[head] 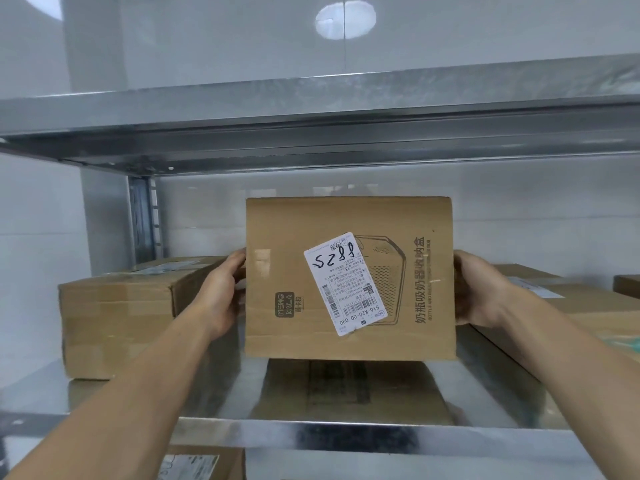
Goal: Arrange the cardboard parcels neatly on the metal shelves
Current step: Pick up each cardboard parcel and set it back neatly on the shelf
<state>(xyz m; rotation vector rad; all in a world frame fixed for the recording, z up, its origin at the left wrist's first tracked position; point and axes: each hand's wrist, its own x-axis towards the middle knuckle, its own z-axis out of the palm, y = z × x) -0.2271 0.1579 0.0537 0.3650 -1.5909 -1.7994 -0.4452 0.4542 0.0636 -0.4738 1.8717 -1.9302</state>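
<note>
- Down at the bottom edge of the view, nearest the person, the top of a lower parcel [204,462] with a white label shows beneath the middle shelf [346,434].
- Both bare forearms reach up and forward from the lower corners, well apart.
- The left hand [221,292] grips the left side of the middle parcel [349,277], and its fingers wrap behind the edge.
- The right hand [479,289] grips the right side of that parcel in the same way, so the box is clamped between the two palms.
- The middle parcel is a closed brown cardboard box, upright, over the centre of the middle shelf; whether its base touches the metal cannot be told.
- A white shipping label [344,284] is stuck askew on its front face, with handwritten digits, over a printed line drawing.
- The left parcel [117,317] stands taped shut on the shelf, just beside the left hand.
- The right parcel [554,306], flatter and also closed, lies behind the right hand, and the corner of another box [627,285] shows at the far right.
- The shelf's shiny metal mirrors the boxes.
- An upper shelf [311,112] spans overhead, carried by a slotted post [145,220].
- Behind is a pale tiled wall [34,237].
</note>
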